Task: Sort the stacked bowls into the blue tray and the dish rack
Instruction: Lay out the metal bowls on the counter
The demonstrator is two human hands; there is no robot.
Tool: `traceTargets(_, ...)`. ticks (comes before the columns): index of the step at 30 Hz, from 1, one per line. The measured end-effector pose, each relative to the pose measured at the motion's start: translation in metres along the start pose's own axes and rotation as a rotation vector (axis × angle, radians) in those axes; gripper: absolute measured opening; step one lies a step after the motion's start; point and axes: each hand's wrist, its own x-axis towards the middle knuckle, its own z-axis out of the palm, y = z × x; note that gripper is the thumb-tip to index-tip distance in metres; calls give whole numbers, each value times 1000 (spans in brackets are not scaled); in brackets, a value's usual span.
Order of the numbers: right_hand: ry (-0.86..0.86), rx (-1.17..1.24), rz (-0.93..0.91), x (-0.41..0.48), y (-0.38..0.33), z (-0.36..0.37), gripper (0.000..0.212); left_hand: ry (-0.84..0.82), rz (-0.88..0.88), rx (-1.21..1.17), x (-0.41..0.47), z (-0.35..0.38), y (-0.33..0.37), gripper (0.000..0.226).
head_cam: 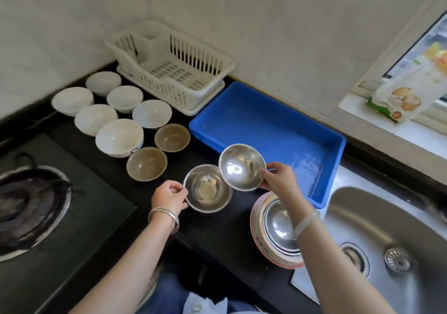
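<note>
Right hand [278, 177] is pinching a steel bowl [242, 167], raised beside the blue tray's [266, 125] front-left corner. Left hand [169, 195] is gripping second steel bowl [208, 188]. Tray and dish rack [205, 71] are holding nothing; stack [278, 229] is sitting at counter's sink edge.

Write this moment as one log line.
left hand: grips steel bowl by rim | right hand: holds second steel bowl, tilted | blue tray: no bowls | dish rack: no bowls | stack: by sink

L hand [169, 196] grips L bowl [207, 188]; R hand [280, 177], R bowl [241, 166].
</note>
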Motion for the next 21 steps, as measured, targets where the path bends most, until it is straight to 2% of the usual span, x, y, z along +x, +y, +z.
traceTargets(6, -61, -83, 21, 34, -4, 73, 12, 119, -115, -20, 34, -29, -24, 20)
traceTargets(11, -42, -94, 58, 50, -3, 109, 17, 170, -163, -21, 55, -44, -34, 21)
traceTargets(21, -10, -109, 104, 58, 3, 139, 19, 135, -172, 13, 67, -52, -40, 19)
